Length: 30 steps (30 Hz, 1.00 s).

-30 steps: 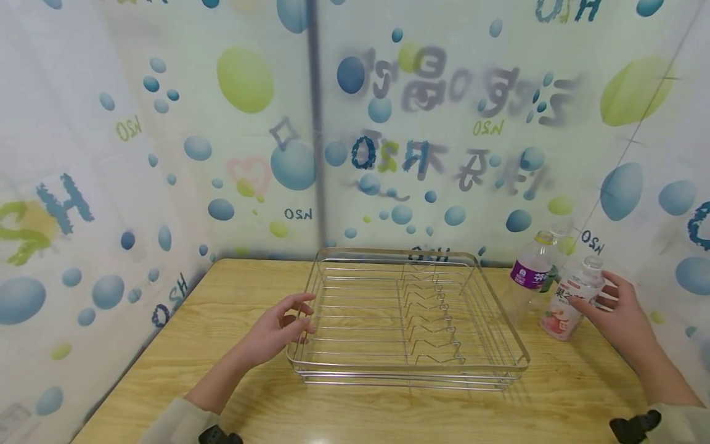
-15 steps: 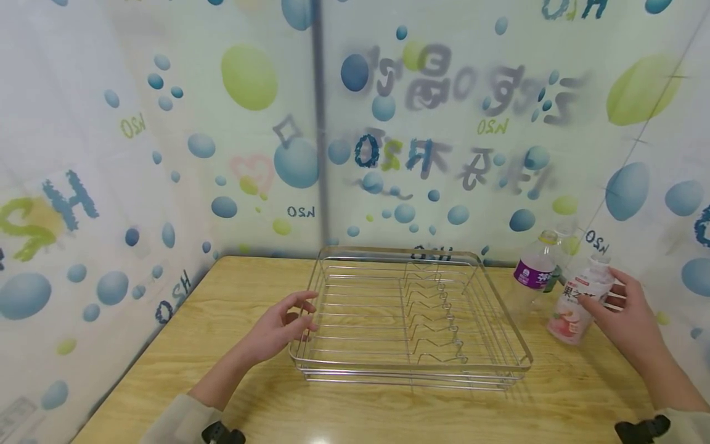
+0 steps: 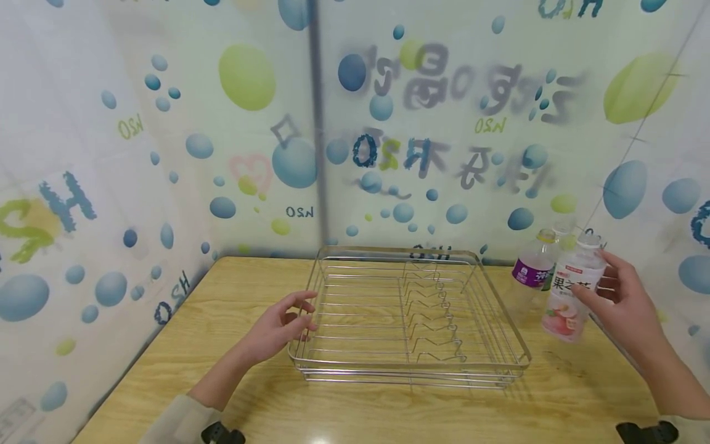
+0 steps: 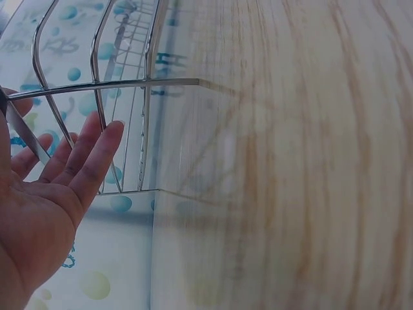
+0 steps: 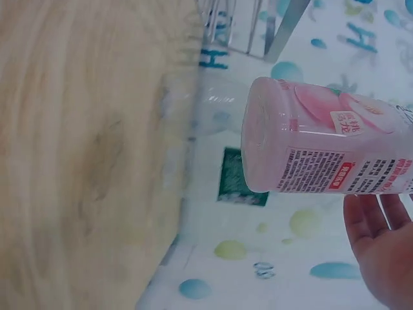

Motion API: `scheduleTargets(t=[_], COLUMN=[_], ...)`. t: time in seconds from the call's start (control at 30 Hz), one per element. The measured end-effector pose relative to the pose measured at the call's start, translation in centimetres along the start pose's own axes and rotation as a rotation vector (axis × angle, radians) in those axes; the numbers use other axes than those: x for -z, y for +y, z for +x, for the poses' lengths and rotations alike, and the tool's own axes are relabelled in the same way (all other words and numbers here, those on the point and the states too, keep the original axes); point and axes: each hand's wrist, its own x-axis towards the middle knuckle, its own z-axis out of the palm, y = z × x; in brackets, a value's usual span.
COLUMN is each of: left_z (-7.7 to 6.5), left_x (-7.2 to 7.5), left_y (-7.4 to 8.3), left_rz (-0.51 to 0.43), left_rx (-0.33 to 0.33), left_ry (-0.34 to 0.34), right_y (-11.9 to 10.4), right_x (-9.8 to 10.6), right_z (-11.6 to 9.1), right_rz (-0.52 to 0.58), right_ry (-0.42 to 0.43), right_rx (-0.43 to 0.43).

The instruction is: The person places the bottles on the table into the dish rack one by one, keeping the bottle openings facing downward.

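Note:
My right hand holds a clear plastic drink bottle with a pink and white peach label, thumb on the near side and fingers behind. In the right wrist view the bottle's base shows apart from the wooden table. The bottle has no visible cap. At the left side of the wire dish rack, my left hand rests with loosely extended fingers. The left wrist view shows those fingers against the rack's side wires. No grip around the wires is plain.
Behind the held bottle stands a clear bottle with a purple label. Another clear bottle, with a green label, is partly hidden beside it. A patterned curtain rises behind the wooden table.
The peach-label bottle leaned to the right earlier and is now more upright, still in my right hand. It shifted slightly right, then back left. My left hand stays at the rack.

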Motion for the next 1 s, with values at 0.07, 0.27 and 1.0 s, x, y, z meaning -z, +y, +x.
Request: scheduleTargets(t=[0.07, 0.27, 1.0], left_z=[0.0, 0.0, 0.0], left_x=[0.0, 0.0, 0.0], left_y=[0.0, -0.1, 0.1], left_rz=[-0.002, -0.014, 0.033], left_rx=[-0.003, -0.012, 0.011], left_ry=[0.001, 0.001, 0.010], right_y=[-1.1, -4.2, -12.8], right_x=[-0.1, -0.6, -5.4], right_z=[0.1, 0.4, 0.7], right_rz=[0.014, 0.073, 0.120], right_ry=[-0.011, -0.025, -0.172], right_rx=[0.029, 0.155, 0.383])
